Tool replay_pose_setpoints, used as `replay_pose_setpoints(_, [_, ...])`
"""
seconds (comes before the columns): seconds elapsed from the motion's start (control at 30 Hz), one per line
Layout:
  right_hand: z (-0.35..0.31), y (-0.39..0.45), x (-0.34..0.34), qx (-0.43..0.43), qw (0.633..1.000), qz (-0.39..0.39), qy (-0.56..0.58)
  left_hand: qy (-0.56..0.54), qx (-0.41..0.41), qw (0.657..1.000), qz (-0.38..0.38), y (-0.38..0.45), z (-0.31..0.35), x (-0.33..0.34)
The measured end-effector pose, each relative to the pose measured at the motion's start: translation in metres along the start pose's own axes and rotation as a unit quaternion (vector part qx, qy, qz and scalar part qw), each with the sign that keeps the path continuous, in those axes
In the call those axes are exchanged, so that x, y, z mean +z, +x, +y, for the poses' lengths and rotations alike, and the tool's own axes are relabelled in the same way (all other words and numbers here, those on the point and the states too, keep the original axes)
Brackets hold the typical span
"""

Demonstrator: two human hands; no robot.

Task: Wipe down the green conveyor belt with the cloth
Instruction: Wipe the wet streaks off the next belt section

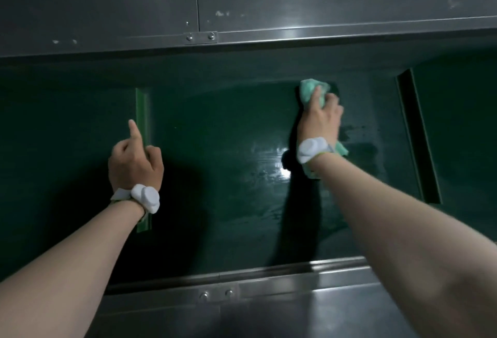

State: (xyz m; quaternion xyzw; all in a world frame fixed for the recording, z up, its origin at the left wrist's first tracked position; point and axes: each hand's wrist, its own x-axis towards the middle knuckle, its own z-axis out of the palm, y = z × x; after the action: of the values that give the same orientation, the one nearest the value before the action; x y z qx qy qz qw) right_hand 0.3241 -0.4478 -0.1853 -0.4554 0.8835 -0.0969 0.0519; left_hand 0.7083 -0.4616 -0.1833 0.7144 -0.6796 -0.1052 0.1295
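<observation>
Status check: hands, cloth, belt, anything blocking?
Right hand pressing cloth on belt, far side. Left hand empty, one finger out, by cleat. Wet streaks near right hand. Second cleat further right.

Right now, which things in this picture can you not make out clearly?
- Head view: most of the cloth is hidden under the right hand; its full size is unknown.
- The green conveyor belt runs past the left and right edges of the picture; its ends are cut off.
- The belt under the left hand lies in dark shadow; whether the fingers touch it is unclear.
- The far belt strip beneath the metal rail is too dark to judge.
</observation>
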Motion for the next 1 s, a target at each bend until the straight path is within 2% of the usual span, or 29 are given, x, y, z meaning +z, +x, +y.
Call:
replay_pose_setpoints(0.2, [-0.068, -0.093, 0.012, -0.167, 0.983, -0.071, 0.034, 0.158, 0.098, 0.982, 0.033, 0.000, 0.011, 0.001])
replay_pose_setpoints(0.27, [-0.074, -0.103, 0.011, -0.204, 0.974, -0.092, 0.025, 0.154, 0.143, 0.977, 0.034, -0.006, 0.028, 0.008])
replay_pose_setpoints(0.37, [-0.055, -0.084, 0.007, -0.243, 0.966, -0.088, 0.007, 0.087, 0.174, 0.980, 0.032, -0.025, 0.078, 0.025])
replay_pose_setpoints(0.43, [-0.024, -0.055, 0.002, -0.223, 0.973, -0.065, -0.007, 0.054, 0.170, 0.984, 0.011, -0.036, 0.114, 0.031])
replay_pose_setpoints(0.57, [0.081, 0.014, -0.024, -0.094, 0.995, -0.014, -0.019, 0.001, 0.168, 0.986, -0.015, -0.045, 0.166, 0.037])
replay_pose_setpoints(0.67, [0.148, 0.046, -0.040, -0.014, 0.999, 0.027, -0.024, -0.015, 0.144, 0.989, -0.014, -0.048, 0.178, 0.040])
replay_pose_setpoints(0.73, [0.160, 0.053, -0.040, 0.030, 0.999, 0.030, -0.020, -0.008, 0.120, 0.993, -0.017, -0.051, 0.175, 0.040])
replay_pose_setpoints(0.8, [0.146, 0.053, -0.036, 0.076, 0.997, 0.028, -0.003, -0.001, 0.103, 0.995, -0.018, -0.053, 0.170, 0.040])
replay_pose_setpoints(0.87, [0.112, 0.039, -0.029, 0.062, 0.998, 0.017, 0.005, 0.004, 0.098, 0.995, -0.017, -0.056, 0.164, 0.042])
replay_pose_setpoints(1.0, [0.009, -0.036, -0.005, -0.122, 0.990, -0.051, 0.045, 0.000, 0.107, 0.994, -0.001, -0.063, 0.159, 0.049])
